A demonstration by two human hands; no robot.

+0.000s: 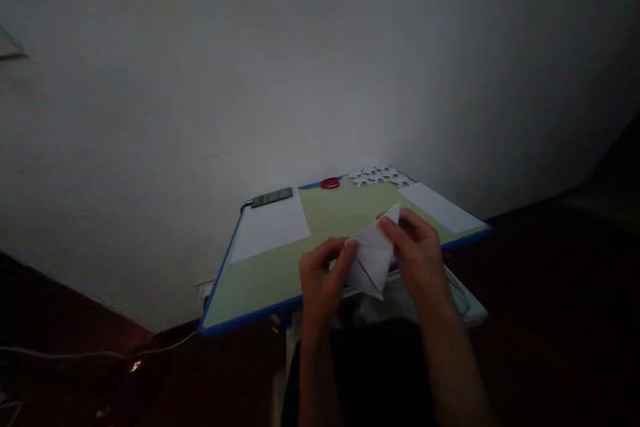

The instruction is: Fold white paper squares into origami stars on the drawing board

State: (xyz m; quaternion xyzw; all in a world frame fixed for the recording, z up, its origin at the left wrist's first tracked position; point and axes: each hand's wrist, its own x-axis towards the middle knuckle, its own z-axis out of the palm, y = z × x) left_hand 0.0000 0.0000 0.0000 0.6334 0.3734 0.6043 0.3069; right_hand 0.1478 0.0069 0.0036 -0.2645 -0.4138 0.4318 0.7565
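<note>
While 2 hands (325, 273) pinch it, folded paper (371, 257) sits between (slightly tilted).

Both bare forearms reached in from the near side, the left forearm (316, 367) running almost straight away from the body while the right forearm (447, 340) slanted in from the near right toward the far left. The left hand (324, 272) was closed in a pinch, its fingers curled and its thumb (347, 258) bent over toward the right. The right hand (416, 245) sat slightly farther out — fingers bent behind, thumb (394, 232) laid across the front, pointing left — and the two hands faced each other, a little apart.
</note>
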